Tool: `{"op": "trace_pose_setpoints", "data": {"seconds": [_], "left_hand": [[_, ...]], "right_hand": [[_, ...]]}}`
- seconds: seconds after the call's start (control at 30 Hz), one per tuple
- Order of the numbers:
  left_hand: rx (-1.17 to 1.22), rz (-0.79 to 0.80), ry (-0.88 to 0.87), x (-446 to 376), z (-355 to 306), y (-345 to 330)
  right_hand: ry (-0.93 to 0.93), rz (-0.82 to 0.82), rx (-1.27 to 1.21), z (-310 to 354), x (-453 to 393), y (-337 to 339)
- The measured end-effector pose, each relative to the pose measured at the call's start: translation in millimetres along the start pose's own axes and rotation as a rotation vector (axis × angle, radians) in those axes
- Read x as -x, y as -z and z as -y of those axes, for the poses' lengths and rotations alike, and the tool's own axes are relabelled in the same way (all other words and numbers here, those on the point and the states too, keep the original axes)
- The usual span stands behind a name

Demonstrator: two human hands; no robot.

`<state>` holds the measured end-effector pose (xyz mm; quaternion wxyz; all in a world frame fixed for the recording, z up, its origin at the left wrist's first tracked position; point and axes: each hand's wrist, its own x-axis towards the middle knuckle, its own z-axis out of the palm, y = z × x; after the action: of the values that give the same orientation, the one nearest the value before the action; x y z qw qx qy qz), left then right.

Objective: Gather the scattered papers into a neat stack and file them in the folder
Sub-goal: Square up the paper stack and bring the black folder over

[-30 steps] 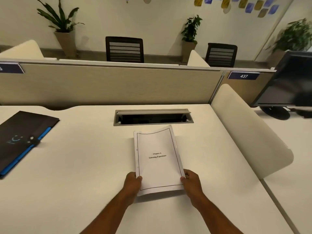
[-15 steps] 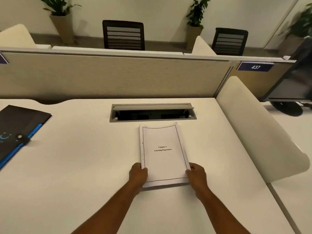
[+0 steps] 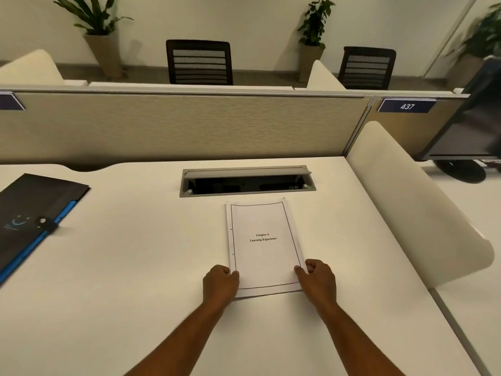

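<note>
A stack of white papers (image 3: pixel 264 245) lies flat on the white desk (image 3: pixel 130 267), its top sheet printed "Chapter 6 Learning Experience" inside a black border. My left hand (image 3: pixel 220 283) grips the stack's near left edge and my right hand (image 3: pixel 318 280) grips its near right edge, thumbs on top. The sheets look squared together, with a slight offset at the near edge. A black folder (image 3: pixel 29 213) with a blue edge and a button clasp lies closed at the far left of the desk, well apart from both hands.
An open cable tray slot (image 3: pixel 246 181) sits in the desk just beyond the papers. A beige partition (image 3: pixel 176 126) closes the back. A curved white divider (image 3: pixel 406 202) bounds the right side, with a monitor (image 3: pixel 471 126) beyond it.
The stack went from raised and tilted in both hands to lying flat on the desk. Its sheets are now straighter. Both hands keep their hold on the near edges.
</note>
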<state>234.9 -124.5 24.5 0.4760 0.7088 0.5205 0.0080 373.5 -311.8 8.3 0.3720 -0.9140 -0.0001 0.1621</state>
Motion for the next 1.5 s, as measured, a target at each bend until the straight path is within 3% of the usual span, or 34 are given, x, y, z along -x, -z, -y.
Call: {"op": "trace_pose_setpoints", "data": {"seconds": [0.33, 0.63, 1.07, 1.33, 1.5], "left_hand": [[-0.123, 0.16, -0.049, 19, 1, 4], [-0.067, 0.227, -0.028, 22, -2, 12], [-0.079, 0.345, -0.035, 27, 10, 11], [-0.053, 0.29, -0.07, 34, 25, 26], [-0.069, 0.153, -0.127, 37, 49, 60]], "right_hand": [[0.012, 0.09, 0.054, 1, 8, 5], [0.036, 0.14, 0.183, 4, 18, 7], [0.032, 0.156, 0.18, 2, 27, 13], [0.095, -0.012, 0.219, 21, 53, -7], [0.22, 0.029, 0.16, 33, 78, -38]]}}
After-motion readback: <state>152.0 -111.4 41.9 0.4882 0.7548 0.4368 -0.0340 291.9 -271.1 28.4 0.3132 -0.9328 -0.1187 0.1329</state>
